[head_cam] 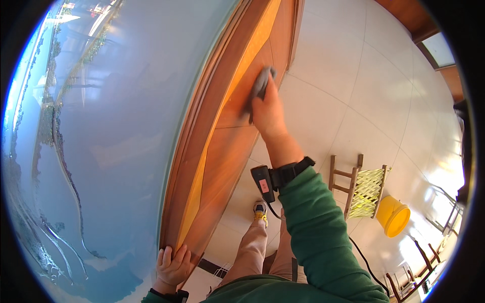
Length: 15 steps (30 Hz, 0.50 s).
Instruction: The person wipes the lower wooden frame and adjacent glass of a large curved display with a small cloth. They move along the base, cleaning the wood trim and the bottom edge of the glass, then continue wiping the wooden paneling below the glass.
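In my right hand is a bunched dark grey cloth, pressed to the reddish-brown wooden panel. The cloth's lower part is blurred. My left hand, low in the view, rests its fingers on the moulded wooden edge and holds no loose thing. A lighter orange band runs lengthwise beside this edge. Left of the wood spreads a large glossy bluish surface with landscape-like shapes and bright glare; whether these are printed or reflected I cannot tell.
A low wooden stool with a woven yellow-green seat lies on its side on the tiled floor. Beside it is a yellow bucket. A black box is strapped to my right wrist, and a dark cable trails past my sleeve.
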Tool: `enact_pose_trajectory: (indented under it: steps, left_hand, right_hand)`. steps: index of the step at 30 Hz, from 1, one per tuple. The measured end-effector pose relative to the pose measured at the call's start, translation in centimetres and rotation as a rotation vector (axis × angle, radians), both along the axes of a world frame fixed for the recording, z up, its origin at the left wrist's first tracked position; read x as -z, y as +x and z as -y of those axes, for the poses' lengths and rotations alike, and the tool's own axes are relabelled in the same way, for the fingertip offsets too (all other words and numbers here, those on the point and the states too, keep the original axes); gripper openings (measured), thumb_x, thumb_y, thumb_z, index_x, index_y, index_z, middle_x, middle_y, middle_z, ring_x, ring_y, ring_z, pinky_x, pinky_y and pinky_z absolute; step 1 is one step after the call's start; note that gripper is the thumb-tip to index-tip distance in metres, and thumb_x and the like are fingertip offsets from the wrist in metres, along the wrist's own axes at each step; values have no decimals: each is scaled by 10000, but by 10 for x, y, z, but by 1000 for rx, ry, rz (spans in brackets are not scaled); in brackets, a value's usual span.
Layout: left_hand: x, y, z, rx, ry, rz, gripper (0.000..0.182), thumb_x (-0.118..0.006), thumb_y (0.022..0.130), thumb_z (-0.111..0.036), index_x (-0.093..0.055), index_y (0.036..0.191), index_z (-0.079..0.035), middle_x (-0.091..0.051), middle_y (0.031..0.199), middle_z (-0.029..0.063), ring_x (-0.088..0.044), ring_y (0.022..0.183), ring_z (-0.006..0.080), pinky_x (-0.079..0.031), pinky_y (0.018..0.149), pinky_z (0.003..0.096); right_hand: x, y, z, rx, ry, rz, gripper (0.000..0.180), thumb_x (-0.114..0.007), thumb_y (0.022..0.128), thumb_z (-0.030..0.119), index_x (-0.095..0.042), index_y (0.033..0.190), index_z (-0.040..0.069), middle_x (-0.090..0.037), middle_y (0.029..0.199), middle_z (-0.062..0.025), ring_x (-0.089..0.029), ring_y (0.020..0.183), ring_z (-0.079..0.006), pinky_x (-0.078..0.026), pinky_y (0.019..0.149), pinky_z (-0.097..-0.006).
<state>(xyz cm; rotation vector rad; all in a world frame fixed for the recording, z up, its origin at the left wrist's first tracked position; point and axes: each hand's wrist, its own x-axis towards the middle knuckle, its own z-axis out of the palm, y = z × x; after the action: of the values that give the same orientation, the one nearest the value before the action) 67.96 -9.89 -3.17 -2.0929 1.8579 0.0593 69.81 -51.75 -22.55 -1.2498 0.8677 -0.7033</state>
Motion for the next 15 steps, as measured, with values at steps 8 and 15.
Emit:
enact_pose_trajectory:
  steps: [8, 15]
  left_hand:
    - [-1, 1, 4, 30, -19, 33, 160, -624, 838, -183, -729, 959, -168, -638, 1249, -8, -388, 1334, 358, -291, 1132, 478]
    - [-3, 0, 8, 15, -26, 28, 140, -615, 847, -187, -728, 928, -168, -639, 1242, -5, -393, 1334, 351, -294, 1136, 465]
  right_hand:
    - [74, -40, -192, -194, 459, -256, 827, -494, 786, -56, -133, 1526, 26, -292, 1472, -315, -305, 1373, -459, -299, 1135, -440]
    - [-24, -40, -162, -81, 49, -21, 838, -423, 748, -119, -151, 1528, 22, -252, 1496, -260, -243, 1411, -432, -247, 1152, -419]
